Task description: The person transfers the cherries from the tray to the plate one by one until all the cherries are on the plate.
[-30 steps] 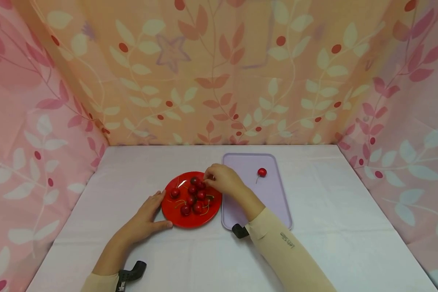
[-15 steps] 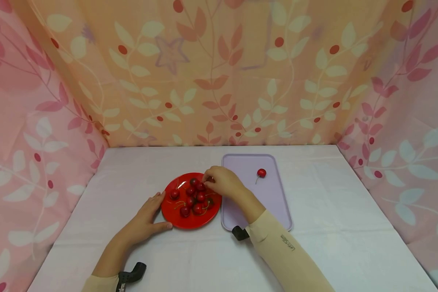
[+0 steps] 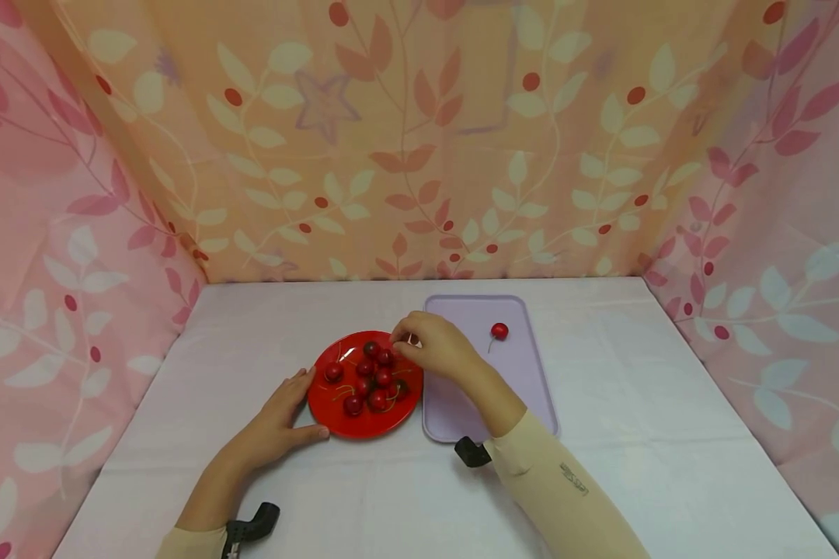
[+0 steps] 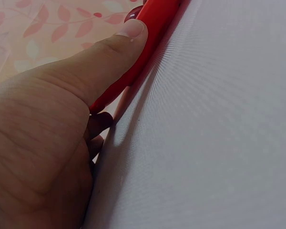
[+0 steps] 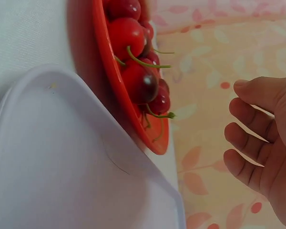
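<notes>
A red plate (image 3: 356, 426) holds several dark red cherries (image 3: 364, 387) with green stems. My left hand (image 3: 277, 419) rests at its left side, thumb and fingers spread and fairly straight; in the left wrist view the thumb (image 4: 109, 57) lies along the plate's edge. Over the plate's right rim is my right hand (image 3: 429, 345), its bent fingertips close beside a cherry (image 3: 386, 356) in the head view. The right wrist view shows loosely curved fingers (image 5: 245, 136) apart from the cherries, with nothing visible between them.
A pale purple tray (image 3: 489, 419) stands right of the plate, their edges close together. One cherry (image 3: 499, 331) with its stem lies on the tray. White cloth (image 3: 363, 497) covers the table, and patterned curtains (image 3: 419, 140) hang at the back and sides.
My right hand rises a little and its forearm shifts right, the fingertips staying near the plate's upper right. The left hand stays at the plate's rim.
</notes>
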`<state>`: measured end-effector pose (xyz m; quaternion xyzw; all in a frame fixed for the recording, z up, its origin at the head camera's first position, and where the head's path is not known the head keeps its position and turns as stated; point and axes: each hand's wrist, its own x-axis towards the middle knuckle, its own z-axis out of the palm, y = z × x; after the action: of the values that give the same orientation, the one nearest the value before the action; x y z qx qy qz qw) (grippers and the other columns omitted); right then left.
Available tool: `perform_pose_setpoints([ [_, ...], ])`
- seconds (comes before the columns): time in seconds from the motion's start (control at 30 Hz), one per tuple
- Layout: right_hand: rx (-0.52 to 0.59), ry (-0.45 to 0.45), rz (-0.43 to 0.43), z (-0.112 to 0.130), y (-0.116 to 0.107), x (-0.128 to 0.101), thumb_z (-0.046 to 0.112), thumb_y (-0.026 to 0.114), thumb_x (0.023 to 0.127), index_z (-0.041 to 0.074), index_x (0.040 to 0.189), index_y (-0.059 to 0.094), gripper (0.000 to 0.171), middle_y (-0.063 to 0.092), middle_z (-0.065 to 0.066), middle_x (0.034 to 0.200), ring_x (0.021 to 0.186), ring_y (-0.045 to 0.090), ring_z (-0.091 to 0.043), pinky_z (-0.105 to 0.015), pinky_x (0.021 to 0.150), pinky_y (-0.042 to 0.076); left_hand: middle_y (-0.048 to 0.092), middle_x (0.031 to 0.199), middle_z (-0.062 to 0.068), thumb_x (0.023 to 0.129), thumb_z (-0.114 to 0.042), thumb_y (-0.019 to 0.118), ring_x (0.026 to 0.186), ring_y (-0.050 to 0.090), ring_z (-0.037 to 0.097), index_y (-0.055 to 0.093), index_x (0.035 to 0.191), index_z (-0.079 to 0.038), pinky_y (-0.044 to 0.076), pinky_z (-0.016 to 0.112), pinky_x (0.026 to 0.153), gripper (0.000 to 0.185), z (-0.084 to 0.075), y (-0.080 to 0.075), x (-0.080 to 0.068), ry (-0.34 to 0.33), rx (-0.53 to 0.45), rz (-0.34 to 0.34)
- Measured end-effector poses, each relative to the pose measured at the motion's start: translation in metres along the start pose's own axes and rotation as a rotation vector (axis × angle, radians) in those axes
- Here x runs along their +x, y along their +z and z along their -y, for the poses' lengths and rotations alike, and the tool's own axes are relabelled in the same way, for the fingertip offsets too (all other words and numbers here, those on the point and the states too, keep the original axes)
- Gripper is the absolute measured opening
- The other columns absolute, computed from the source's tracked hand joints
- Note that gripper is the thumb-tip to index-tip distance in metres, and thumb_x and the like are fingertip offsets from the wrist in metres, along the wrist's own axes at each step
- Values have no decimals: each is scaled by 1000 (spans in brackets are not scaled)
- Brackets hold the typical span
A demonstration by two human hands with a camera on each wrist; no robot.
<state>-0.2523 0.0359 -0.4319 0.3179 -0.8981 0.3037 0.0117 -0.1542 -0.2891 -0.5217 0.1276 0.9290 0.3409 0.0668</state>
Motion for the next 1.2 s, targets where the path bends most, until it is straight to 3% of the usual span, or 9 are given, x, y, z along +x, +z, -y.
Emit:
perform_pose_setpoints([
  [0.43, -39, -13, -81, -2, -20, -41, 20, 75, 94, 23, 100, 74, 7, 66, 11, 95, 94, 65, -19, -31, 84, 54, 22, 169, 16, 80, -59, 80, 156, 11, 45, 23, 165, -21, 14, 71, 120, 109, -1, 2, 2, -2, -2, 5],
  [0.8, -95, 33, -188, -19, -28, -77, 21, 78, 92, 26, 96, 73, 8, 64, 16, 92, 91, 63, -12, -30, 82, 56, 26, 168, 16, 80, -56, 81, 156, 13, 43, 26, 164, -14, 16, 70, 121, 108, -1, -1, 0, 27, 11, -9],
  [1.2, -73, 68, -213, -37, -35, -91, 18, 77, 92, 20, 98, 75, 7, 68, 11, 95, 91, 65, -18, -34, 84, 55, 25, 168, 16, 81, -55, 82, 156, 11, 44, 25, 164, -15, 14, 70, 121, 108, 2, 0, 0, 30, 0, -7],
])
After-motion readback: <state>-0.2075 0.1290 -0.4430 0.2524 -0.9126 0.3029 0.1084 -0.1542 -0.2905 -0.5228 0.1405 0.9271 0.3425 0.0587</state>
